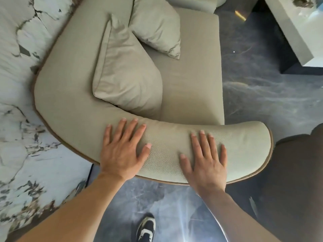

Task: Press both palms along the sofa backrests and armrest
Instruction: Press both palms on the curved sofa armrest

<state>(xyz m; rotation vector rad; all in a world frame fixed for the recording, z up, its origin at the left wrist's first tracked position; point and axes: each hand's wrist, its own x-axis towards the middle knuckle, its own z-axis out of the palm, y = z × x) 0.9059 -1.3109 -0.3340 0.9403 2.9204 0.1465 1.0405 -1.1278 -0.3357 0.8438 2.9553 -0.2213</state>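
Note:
A pale grey-green leather sofa fills the middle of the head view. Its padded armrest [244,145] curves across the near side and joins the backrest [70,67] running up the left. My left hand [122,154] lies flat on the armrest near the curve, palm down, fingers spread. My right hand [206,163] lies flat on the armrest further right, palm down, fingers apart. Neither hand holds anything. The leather dimples slightly under both palms.
Two loose cushions [127,72] [157,27] lean against the backrest above the seat [192,84]. A white marbled wall [17,119] stands to the left. Dark marbled floor [262,84] lies to the right, with a low table [297,32] at top right. My shoe [146,226] is below.

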